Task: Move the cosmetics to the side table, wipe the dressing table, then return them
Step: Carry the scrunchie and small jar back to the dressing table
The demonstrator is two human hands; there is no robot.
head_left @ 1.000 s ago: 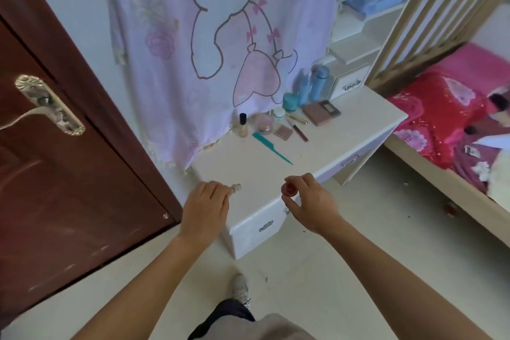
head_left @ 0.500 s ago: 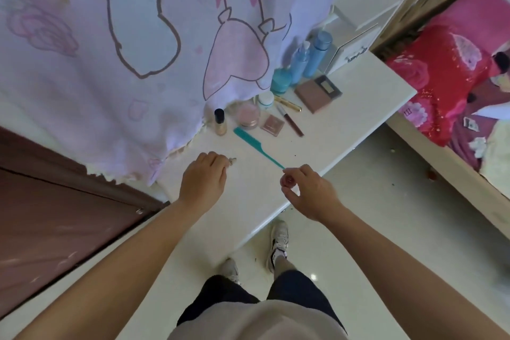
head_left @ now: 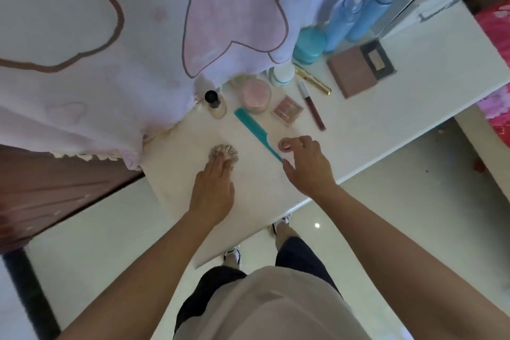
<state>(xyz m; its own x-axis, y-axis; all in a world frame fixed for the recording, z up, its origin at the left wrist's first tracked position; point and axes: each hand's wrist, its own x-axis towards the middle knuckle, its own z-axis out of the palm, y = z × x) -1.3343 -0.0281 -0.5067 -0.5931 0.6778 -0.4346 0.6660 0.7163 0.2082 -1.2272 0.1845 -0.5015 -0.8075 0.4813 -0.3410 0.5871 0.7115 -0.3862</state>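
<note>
Cosmetics [head_left: 256, 94] already line the back of the dressing table [head_left: 358, 124], the left hand [head_left: 214, 188] lies flat-fingered on a beige scrunchie [head_left: 223, 152] and the right hand [head_left: 306, 165] pinches a small pink pot [head_left: 284, 145] beside the comb [head_left: 256, 131], so returning looks nearly finished.

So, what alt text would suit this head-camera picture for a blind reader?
Over a white dressing table, a person's left hand touches a beige ruffled scrunchie while the right hand pinches a small round pink item, beside a teal plastic comb.
</note>
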